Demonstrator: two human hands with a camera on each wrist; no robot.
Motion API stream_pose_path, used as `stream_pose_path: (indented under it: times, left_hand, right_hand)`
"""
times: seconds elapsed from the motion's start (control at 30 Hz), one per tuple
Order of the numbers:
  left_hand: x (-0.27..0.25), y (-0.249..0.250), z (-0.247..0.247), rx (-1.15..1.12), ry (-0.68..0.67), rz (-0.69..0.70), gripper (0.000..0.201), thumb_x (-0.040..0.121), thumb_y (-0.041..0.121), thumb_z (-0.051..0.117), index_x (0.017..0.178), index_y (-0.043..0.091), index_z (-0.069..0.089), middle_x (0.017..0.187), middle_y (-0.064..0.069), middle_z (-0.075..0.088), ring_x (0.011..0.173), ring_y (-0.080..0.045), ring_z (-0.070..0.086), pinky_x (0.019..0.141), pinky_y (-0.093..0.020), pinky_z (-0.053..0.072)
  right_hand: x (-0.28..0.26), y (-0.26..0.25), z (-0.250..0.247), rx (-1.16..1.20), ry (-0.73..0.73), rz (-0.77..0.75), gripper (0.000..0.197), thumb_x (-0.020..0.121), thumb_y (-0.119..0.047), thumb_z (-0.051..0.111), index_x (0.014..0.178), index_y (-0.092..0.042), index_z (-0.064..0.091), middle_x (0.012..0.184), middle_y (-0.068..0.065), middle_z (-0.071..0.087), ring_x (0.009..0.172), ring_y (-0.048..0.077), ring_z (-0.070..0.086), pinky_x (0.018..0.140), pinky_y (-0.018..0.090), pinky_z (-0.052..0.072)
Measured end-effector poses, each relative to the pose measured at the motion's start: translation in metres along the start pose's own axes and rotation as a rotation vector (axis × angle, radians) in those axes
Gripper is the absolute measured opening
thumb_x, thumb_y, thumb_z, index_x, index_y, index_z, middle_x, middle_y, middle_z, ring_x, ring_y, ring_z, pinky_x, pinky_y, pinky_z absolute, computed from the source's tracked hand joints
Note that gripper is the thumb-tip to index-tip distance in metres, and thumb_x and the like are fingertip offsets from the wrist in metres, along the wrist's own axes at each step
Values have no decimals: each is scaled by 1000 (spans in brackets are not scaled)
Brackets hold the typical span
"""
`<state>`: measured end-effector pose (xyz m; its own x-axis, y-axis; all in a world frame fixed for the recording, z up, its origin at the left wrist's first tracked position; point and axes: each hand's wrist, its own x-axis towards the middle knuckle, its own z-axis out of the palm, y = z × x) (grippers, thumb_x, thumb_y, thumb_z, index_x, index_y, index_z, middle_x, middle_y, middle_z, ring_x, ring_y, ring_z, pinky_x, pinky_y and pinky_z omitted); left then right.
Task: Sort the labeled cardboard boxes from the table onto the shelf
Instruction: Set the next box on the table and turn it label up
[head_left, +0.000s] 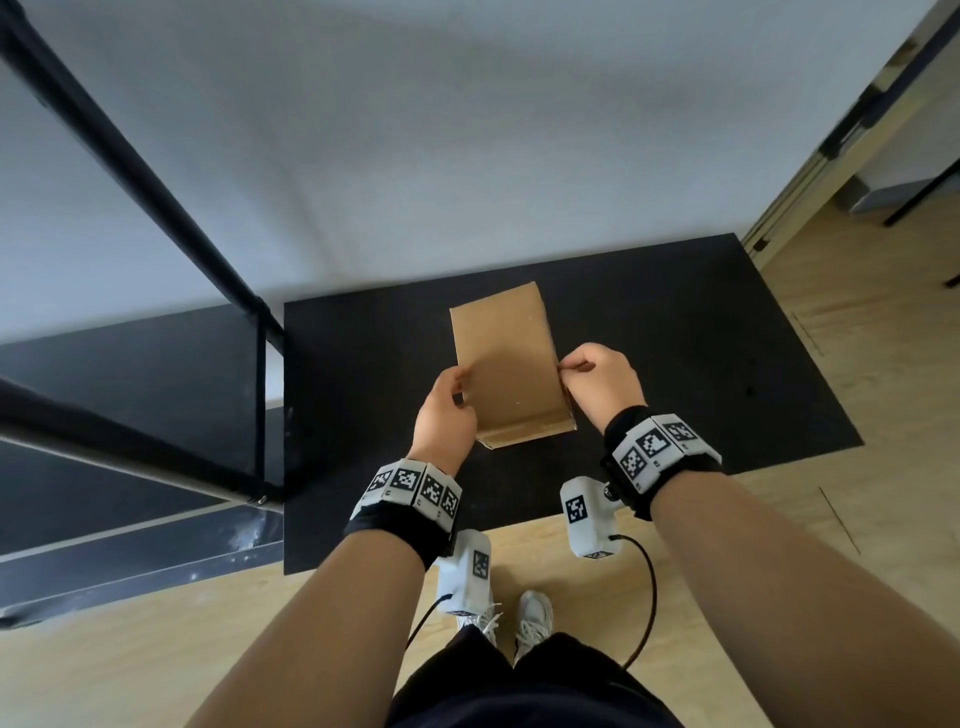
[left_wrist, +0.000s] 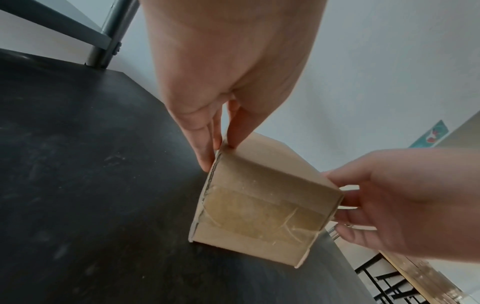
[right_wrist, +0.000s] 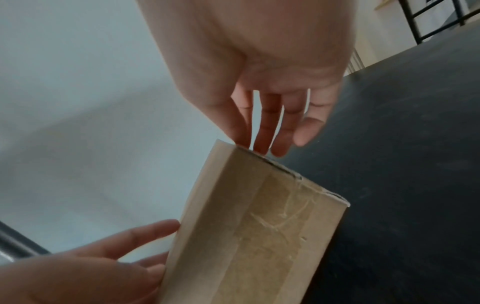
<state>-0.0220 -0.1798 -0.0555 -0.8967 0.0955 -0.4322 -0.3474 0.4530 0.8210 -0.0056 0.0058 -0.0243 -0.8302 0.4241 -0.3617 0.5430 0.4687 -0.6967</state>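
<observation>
The shelf (head_left: 156, 332), a black metal frame with dark boards, stands to the person's left, its corner post just beside the bench edge; it is the destination for the sorted load. The bench (head_left: 701, 364), a black surface set against the pale wall, carries one item only in view. The cardboard box (head_left: 506, 364) sits near the middle of the bench, long axis running away from the person; the near end face is sealed with a strip of clear tape (left_wrist: 259, 211); no label shows on the visible faces, so it is probably on a hidden side.

The left hand (head_left: 444, 410) pinches the box's left long edge, thumb on top and fingers (left_wrist: 205, 152) against the side; the right hand (head_left: 597, 376) grips the opposite edge, thumb above and fingers (right_wrist: 262, 131) curled down the right wall. Both hands thus clamp the box from opposed sides, which judging by the symmetry steadies it for a lift or a turn to read the label. Both forearms reach forward, wrists bent down; whether the box has left the bench cannot be told.
</observation>
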Motion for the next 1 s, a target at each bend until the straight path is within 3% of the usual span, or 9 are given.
stream_pose_path:
  times: [0.07, 0.2, 0.27, 0.37, 0.5, 0.6, 0.77, 0.87, 1.0]
  left_hand:
    - [2, -2, -1, -29, -13, -15, 63, 92, -8, 44, 146, 25, 45, 140, -3, 55, 106, -15, 59, 67, -18, 49]
    - [1, -4, -2, -48, -37, -49, 61, 93, -3, 49, 146, 25, 42, 142, -7, 54, 110, -21, 60, 81, -30, 54]
    - [-2, -2, 0, -16, -58, -53, 58, 96, 3, 51, 149, 24, 41, 146, -8, 52, 112, -22, 59, 81, -29, 49]
    - [-3, 9, 0, 35, -33, -38, 54, 99, 7, 48, 152, 19, 43, 148, -7, 53, 127, -24, 56, 87, -25, 43]
    - [-2, 28, 1, 21, 92, -19, 42, 103, 16, 43, 144, 16, 53, 140, -6, 60, 124, -22, 58, 90, -27, 43]
    - [-4, 36, 7, -27, 192, -2, 41, 103, 22, 47, 143, 16, 52, 138, -4, 60, 120, -18, 59, 93, -30, 48]
    - [-10, 31, 11, 7, 280, -4, 46, 98, 13, 55, 144, 17, 49, 137, -4, 60, 121, -21, 61, 98, -36, 52]
    - [-13, 28, 12, 8, 293, -21, 46, 99, 12, 56, 144, 16, 49, 134, -5, 63, 119, -21, 63, 96, -35, 53]
    - [-14, 25, 17, -71, 306, -52, 45, 99, 12, 57, 142, 16, 49, 133, -5, 64, 116, -21, 63, 94, -33, 53]
  right_hand:
    - [1, -3, -2, 43, -4, 40, 20, 88, -21, 64, 107, -18, 69, 104, 0, 68, 104, 21, 64, 82, 29, 47]
    - [-1, -9, -3, 105, -75, 121, 69, 85, -39, 70, 145, -16, 44, 139, 5, 54, 125, 25, 54, 92, 33, 43]
    - [-4, -10, -2, 136, -117, 130, 80, 84, -41, 71, 151, -16, 35, 143, 5, 51, 127, 25, 52, 92, 33, 42]
    - [-4, -10, 3, 93, -119, 103, 87, 81, -41, 74, 152, -16, 31, 143, 7, 51, 127, 26, 53, 96, 36, 44]
    - [-2, -9, 10, 18, -129, 43, 79, 82, -36, 75, 148, -11, 39, 140, 10, 54, 123, 25, 56, 93, 32, 45]
    - [-2, -6, 12, 13, -152, -26, 66, 86, -32, 72, 143, -9, 46, 135, 10, 58, 118, 24, 60, 87, 27, 45]
    - [4, -1, 9, -8, -239, -29, 49, 97, -31, 56, 141, -11, 51, 137, 9, 59, 125, 25, 56, 106, 39, 43]
    - [7, 0, 8, 1, -273, -74, 37, 100, -22, 50, 133, -10, 60, 131, 8, 64, 121, 25, 58, 104, 39, 44]
    - [13, 5, 3, 98, -209, -97, 34, 93, -11, 48, 116, -18, 73, 113, 2, 74, 106, 21, 66, 97, 40, 51]
